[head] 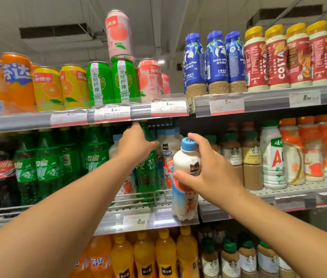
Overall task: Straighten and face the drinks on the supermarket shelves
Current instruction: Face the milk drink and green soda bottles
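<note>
While the right hand [211, 167] pinches the white blue-capped bottle [185, 177] high, its unsupported base could swing off the shelf edge [158, 219]; left hand [136, 143] fingers reach hidden among green bottles [146, 173].

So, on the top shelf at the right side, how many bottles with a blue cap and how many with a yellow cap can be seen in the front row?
Blue-capped bottles: 3
Yellow-capped bottles: 4
Total: 7
</note>
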Tool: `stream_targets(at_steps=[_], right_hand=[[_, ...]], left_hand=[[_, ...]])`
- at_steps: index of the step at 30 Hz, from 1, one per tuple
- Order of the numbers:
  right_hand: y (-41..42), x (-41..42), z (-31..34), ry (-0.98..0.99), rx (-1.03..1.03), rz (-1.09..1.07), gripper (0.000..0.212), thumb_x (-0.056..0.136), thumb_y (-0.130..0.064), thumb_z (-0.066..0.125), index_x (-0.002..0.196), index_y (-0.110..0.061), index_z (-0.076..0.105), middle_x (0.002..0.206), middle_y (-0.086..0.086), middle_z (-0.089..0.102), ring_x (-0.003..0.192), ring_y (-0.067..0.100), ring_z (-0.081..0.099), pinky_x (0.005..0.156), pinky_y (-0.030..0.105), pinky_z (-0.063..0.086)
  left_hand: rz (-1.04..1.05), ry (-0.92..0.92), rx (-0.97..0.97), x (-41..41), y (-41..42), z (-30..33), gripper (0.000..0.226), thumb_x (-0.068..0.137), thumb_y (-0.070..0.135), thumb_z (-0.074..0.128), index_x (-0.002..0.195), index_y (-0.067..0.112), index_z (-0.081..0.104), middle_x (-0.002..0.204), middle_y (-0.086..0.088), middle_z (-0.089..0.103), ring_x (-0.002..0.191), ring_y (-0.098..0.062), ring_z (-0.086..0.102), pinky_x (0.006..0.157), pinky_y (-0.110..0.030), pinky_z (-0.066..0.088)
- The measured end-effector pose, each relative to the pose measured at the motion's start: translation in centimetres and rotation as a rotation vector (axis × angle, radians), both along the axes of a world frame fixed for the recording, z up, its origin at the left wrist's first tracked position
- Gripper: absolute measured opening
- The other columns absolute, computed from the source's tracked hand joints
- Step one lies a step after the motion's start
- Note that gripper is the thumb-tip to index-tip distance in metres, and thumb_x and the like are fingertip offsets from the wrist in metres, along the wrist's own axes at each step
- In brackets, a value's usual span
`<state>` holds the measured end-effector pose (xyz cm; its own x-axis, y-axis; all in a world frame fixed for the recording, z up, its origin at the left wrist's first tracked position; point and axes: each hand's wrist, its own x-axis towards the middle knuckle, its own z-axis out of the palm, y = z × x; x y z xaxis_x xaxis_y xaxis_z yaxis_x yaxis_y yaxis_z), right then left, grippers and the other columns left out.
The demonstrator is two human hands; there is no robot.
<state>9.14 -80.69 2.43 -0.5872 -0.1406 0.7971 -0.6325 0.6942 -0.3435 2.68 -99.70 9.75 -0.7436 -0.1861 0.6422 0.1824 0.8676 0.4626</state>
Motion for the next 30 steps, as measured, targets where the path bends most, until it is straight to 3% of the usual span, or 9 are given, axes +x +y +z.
stream_targets(at_steps=[3,5,8,14,21,30], right_hand=[[0.0,-0.5,0.0,-0.031,-0.043,-0.010,0.099,0.069,-0.059,0.069,0.147,-0.039,0.011,0.133,-0.010,0.055,0.112,0.016,0.057,0.088,0.037,0.051],[0.0,-0.8,0.0,-0.046,-0.079,-0.001,0.094,0.068,-0.057,0.072,0.144,-0.036,0.022,0.130,-0.013,0.056,0.111,0.013,0.057,0.087,0.035,0.051],[0.0,-0.9,0.2,-0.050,-0.141,0.011,0.075,0.062,-0.058,0.072,0.126,-0.038,0.039,0.113,-0.018,0.054,0.100,0.008,0.056,0.079,0.033,0.051],[-0.8,-0.6,0.3,-0.132,-0.148,0.016,0.065,0.056,-0.060,0.067,0.107,-0.045,0.029,0.089,-0.018,0.058,0.079,0.006,0.059,0.066,0.033,0.053],[-1.3,-0.6,0.5,-0.174,-0.121,-0.022,0.058,0.052,-0.064,0.060,0.102,-0.038,0.049,0.094,-0.015,0.061,0.086,0.010,0.059,0.073,0.035,0.053],[-1.1,-0.6,0.3,-0.166,-0.120,-0.048,0.057,0.053,-0.066,0.059,0.101,-0.037,0.049,0.093,-0.015,0.059,0.084,0.009,0.058,0.070,0.034,0.052]], left_hand=[[0.056,0.053,-0.083,-0.2,0.2,-0.1,0.047,0.077,0.043,0.076,0.095,0.018,0.040,0.095,-0.001,0.054,0.076,-0.023,0.053,0.047,-0.028,0.031],[0.040,0.072,-0.124,-0.3,0.5,-0.1,0.047,0.076,0.042,0.074,0.104,0.018,0.045,0.105,-0.001,0.053,0.084,-0.024,0.052,0.056,-0.030,0.039],[0.043,0.097,-0.216,-0.4,1.0,-0.2,0.056,0.077,0.041,0.072,0.119,0.012,0.049,0.121,-0.006,0.054,0.098,-0.028,0.056,0.069,-0.036,0.047],[0.046,0.150,-0.338,0.1,0.7,-0.2,0.048,0.074,0.047,0.071,0.104,0.019,0.046,0.108,-0.004,0.055,0.101,-0.030,0.052,0.078,-0.039,0.037],[-0.291,0.111,-0.219,1.1,0.5,-0.4,0.074,0.071,0.032,0.077,0.133,0.019,0.037,0.130,-0.001,0.046,0.114,-0.023,0.048,0.091,-0.040,0.047],[-0.433,0.099,-0.236,2.1,1.2,-0.2,0.068,0.065,0.026,0.081,0.121,0.034,0.043,0.115,0.005,0.049,0.100,-0.021,0.051,0.086,-0.040,0.048]])
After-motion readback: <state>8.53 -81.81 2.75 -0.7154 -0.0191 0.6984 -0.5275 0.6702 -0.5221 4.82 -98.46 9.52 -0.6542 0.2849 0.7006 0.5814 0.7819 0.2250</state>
